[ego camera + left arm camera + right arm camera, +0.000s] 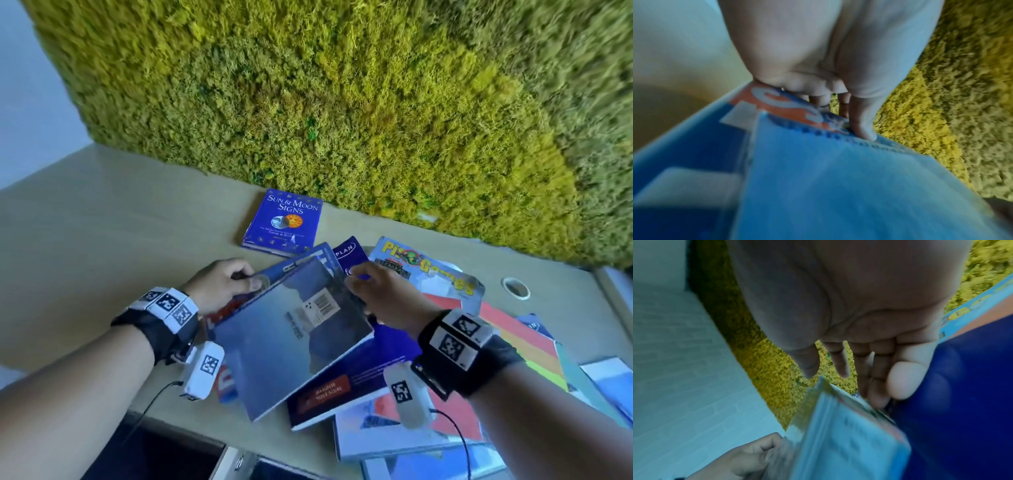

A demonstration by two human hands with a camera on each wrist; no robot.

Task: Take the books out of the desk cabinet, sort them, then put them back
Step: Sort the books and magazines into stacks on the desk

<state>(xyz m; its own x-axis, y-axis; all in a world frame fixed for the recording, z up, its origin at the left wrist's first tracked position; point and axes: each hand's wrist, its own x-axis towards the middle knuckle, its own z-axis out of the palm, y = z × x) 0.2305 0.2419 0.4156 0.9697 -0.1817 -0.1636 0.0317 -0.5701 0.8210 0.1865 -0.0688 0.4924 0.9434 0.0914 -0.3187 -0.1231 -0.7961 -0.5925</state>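
Note:
A glossy blue book, back cover with a barcode label up, is tilted over a pile of books on the desk. My left hand grips its far left corner, thumb on top. My right hand is at its far right edge, and its fingers lie fairly straight against that edge. Under the blue book lie a red and blue book, a purple Kaplan book and a dark blue book with an orange label. A blue "Sun & Moon Signs" book lies apart, further back.
A games magazine, a rainbow-striped book and more books spread to the right. A moss wall rises behind the desk. A cable hole is at the right. The dark cabinet opening shows below the front edge.

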